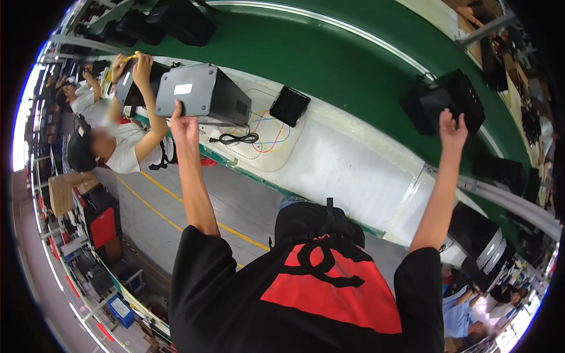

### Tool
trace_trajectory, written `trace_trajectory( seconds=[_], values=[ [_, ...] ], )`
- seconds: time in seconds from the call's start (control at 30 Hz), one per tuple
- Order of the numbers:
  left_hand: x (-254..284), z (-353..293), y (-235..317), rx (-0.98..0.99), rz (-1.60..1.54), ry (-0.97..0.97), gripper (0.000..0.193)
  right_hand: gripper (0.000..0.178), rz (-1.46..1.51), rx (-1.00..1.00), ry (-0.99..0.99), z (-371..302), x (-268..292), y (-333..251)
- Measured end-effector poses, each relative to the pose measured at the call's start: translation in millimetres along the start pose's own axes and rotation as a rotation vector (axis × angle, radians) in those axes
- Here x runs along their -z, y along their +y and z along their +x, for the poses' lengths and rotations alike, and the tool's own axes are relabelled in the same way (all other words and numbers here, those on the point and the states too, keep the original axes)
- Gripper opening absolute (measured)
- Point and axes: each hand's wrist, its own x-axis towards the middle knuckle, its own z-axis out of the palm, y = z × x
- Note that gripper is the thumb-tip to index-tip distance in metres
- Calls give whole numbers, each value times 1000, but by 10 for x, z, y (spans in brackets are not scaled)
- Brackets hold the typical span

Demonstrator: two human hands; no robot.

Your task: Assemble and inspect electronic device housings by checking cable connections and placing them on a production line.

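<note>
My left hand (pixel 185 126) grips the near edge of a dark grey box-shaped unit (pixel 203 79). Its thumb presses on the face with round feet and a white label, while the other fingers are mostly hidden. Out to the right, my right hand (pixel 453 130) is raised with fingers apart beside a black box-shaped unit (pixel 432 106) on the green conveyor belt (pixel 329 65); I cannot tell whether they touch. A coiled black power cord (pixel 238 139) and a black open tray-like part (pixel 290 106) lie on the white bench between my hands.
At left a co-worker (pixel 132 138) holds a yellow item over another dark unit (pixel 125 88). Several black units (pixel 182 23) stand on the belt at far left. More dark boxes (pixel 474 229) sit at right. The white bench (pixel 347 165) runs in front of me.
</note>
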Motion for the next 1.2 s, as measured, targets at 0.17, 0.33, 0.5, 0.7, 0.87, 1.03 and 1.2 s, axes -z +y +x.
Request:
trace_trajectory(
  seconds=[0.17, 0.33, 0.5, 0.7, 0.87, 1.03, 1.2],
  values=[
    [-626, -713, 358, 0, 103, -76, 34, 40, -629, -141, -648, -1072, 1778, 1142],
    [-1474, -1807, 657, 12, 243, -278, 30, 71, -967, -1301, -624, -2054, 2178, 2449],
    [-2084, -2590, 690, 458, -2, -731, 28, 98, -675, -1821, -689, -2271, 2266, 2987],
    [-2273, -2924, 411, 794, -99, -907, 43, 89, 153, -1469, -354, -2600, 1873, 2416],
    [-2590, -3114, -512, 968, -236, -980, 39, 60, 431, -1165, -641, -2488, 1892, 1996],
    [-2900, -3384, -1081, 1148, -221, -955, 37, 32, 315, -196, -373, -1845, 2045, 1424],
    [-3111, -3444, -1437, 1239, -111, -878, 28, 30, -148, 6, -61, -1753, 2368, 589]
  ],
)
